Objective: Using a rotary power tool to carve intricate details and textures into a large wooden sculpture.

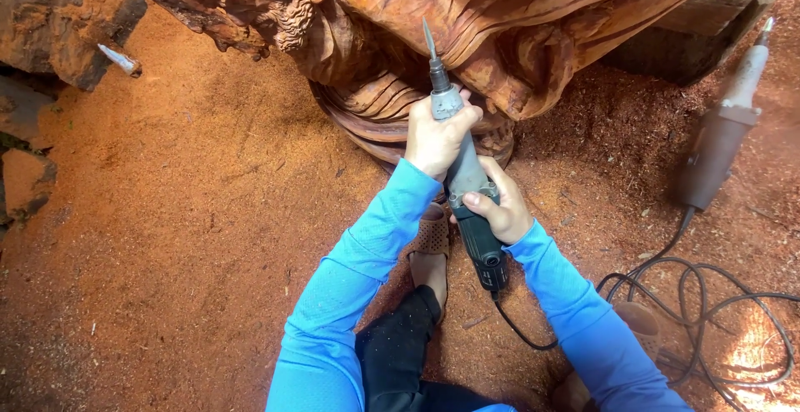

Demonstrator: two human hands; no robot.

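We grip the die grinder (pixel 463 162) w/ both hands, left hand (pixel 437 135) clamped near the bit, right hand (pixel 500 209) round its body, steadying it vs the wood carving (pixel 500 37).

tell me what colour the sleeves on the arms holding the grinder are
Bright blue sleeves, seen in the head view; both hands grip the grey and dark green power carving tool.
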